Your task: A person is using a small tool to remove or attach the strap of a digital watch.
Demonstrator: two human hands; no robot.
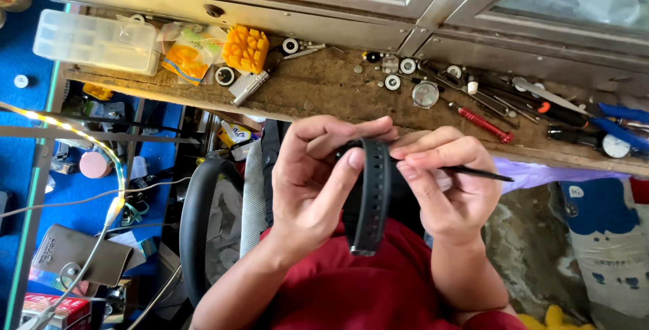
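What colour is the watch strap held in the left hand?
Black, with a row of holes; the strap shows clearly in the head view, hanging from the left hand.

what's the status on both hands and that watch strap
Left hand grips black watch strap, thumb across it. Right hand pinches thin black tool at strap's top. Nothing between hands.

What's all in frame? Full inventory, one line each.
watch strap: 1, black, perforated, held between both hands
thin tool: 1, black, in right hand
wooden ledge: 1, brown, across top
clear plastic box: 1, ledge's left end
yellow block: 1, on ledge
round watch case: 1, silver, on ledge
red-handled tool: 1, on ledge
blue-handled pliers: 1, far right
red shirt: 1, bottom centre
left hand: 1, thumb on strap
right hand: 1, gripping tool
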